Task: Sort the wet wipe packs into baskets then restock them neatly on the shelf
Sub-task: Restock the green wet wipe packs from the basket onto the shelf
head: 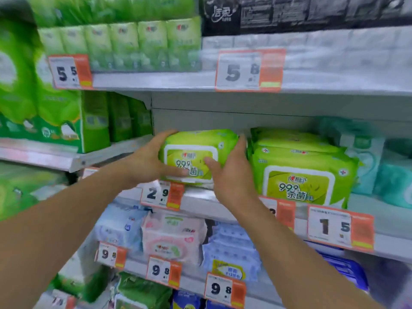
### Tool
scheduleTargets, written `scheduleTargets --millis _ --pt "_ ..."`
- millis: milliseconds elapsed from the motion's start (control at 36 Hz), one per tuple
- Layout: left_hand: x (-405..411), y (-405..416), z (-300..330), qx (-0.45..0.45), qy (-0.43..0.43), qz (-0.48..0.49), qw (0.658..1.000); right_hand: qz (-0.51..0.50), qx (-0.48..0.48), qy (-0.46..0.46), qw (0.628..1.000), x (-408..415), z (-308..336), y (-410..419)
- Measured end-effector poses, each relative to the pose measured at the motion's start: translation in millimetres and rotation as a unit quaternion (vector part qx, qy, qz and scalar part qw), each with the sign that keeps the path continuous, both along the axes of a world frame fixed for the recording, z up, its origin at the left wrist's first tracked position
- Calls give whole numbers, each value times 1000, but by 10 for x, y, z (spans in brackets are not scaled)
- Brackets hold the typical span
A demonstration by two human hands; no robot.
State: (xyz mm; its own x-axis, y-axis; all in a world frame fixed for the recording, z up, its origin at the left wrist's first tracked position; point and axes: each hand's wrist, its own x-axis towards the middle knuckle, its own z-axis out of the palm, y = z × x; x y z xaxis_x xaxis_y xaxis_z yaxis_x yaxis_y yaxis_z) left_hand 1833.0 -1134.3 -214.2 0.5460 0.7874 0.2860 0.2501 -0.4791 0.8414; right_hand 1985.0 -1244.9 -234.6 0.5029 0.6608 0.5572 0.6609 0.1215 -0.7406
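Note:
A lime-green wet wipe pack (198,143) with a white-framed lid sits at the front of the middle shelf (200,197). My left hand (148,160) grips its left end, thumb across the lower front. My right hand (231,172) holds its right end, thumb on the lid label. Just to the right stands a stack of matching green packs (301,172), close to the held one.
Teal packs (379,161) stand further right on the same shelf. Green tissue bundles (124,45) fill the shelf above. Blue, pink and pale packs (174,237) sit on the shelf below. Orange price tags (340,227) line the shelf edges. No basket is in view.

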Motion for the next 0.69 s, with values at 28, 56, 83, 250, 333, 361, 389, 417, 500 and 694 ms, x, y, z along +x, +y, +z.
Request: scheduleTargets --millis 28,56,83,250,333,361,389,417,500,694 --pt "84 68 -44 28 11 10 1000 -32 3 -40 999 25 11 20" --pt "171 113 -71 46 7 17 999 -62 9 -102 993 41 38 26" --pt "247 159 -100 55 2 19 998 -84 8 -169 982 52 67 39" --pt "532 412 -387 183 51 31 981 -120 -231 -499 826 25 388 345" --pt "446 437 -519 199 90 89 972 -63 -343 -466 813 132 513 739" --pt "397 412 -542 224 131 114 959 -40 -367 -462 806 169 533 865" --pt "340 363 -564 268 176 136 937 -25 -382 -469 796 211 546 971" --pt "279 307 -596 316 214 154 912 -18 -391 -479 786 240 568 1054" --pt "133 157 -685 420 247 153 860 -20 -434 -507 745 282 681 1203" --pt "34 157 -611 407 308 110 853 -81 -467 -467 746 580 721 1526"
